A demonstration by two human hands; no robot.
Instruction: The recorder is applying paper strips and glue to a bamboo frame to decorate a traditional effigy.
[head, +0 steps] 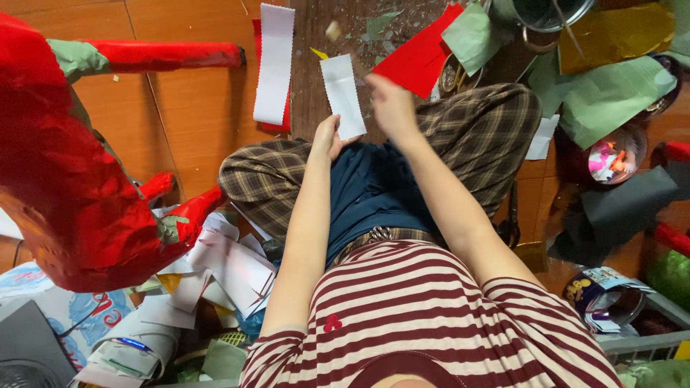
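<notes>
Seated on a wooden floor (194,108), a person pinches a white paper strip (343,95) in the left hand (327,138) above their lap, while the blurred right hand (392,108), grip unclear, seems mid-fold; creasing next needs both hands steady.

Premises: an informal paper-craft workshop, set up at floor level. Evidence: a wooden floor (194,108) strewn with paper scraps; a large red papier-mâché figure (65,179) under construction; loose sheets of red paper (420,50) and green paper (611,93); a heap of white paper strips (230,266); a metal bucket (550,13).
</notes>
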